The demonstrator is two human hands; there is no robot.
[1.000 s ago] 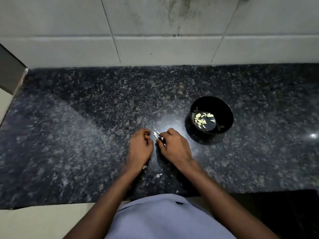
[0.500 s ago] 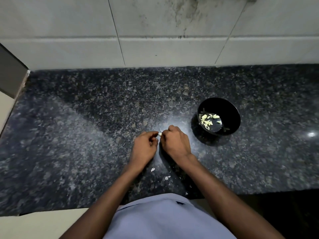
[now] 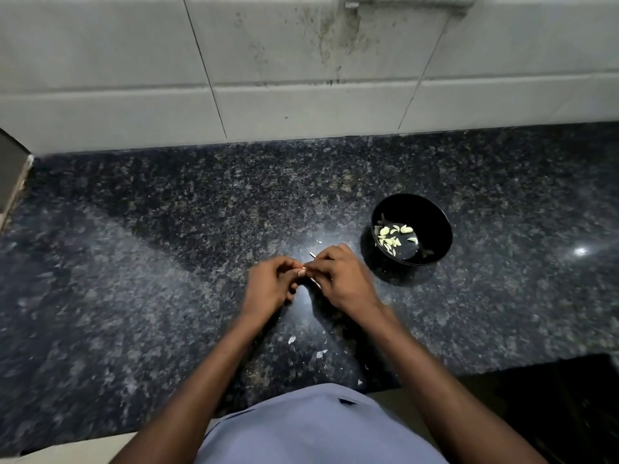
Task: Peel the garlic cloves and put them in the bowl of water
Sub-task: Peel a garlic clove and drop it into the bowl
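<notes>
- Since the earlier frames, both hands have closed together: one second ago a pale clove showed in a gap between the fingertips; the fingertips now meet and nearly cover it.
- Left hand [image 3: 268,287], fingers curled, pinches the garlic clove [image 3: 302,272], of which only a small pale tip shows at the thumb.
- Right hand [image 3: 341,279], fingers likewise curled, grips the same clove from the opposite side; a thin strip of skin [image 3: 313,255] projects beyond its knuckles.
- Clove lies between the two hands, held above the counter [image 3: 134,262], about midway between its wall edge and its near edge.
- Black bowl [image 3: 432,229] stands on the counter just beyond and right of the right hand, apart from it; peeled cloves [image 3: 390,237] float in its water.
- Skin fragments [image 3: 292,339] lie on the counter between the forearms, toward the near edge.
- Tiled wall [image 3: 301,95] borders the far edge.
</notes>
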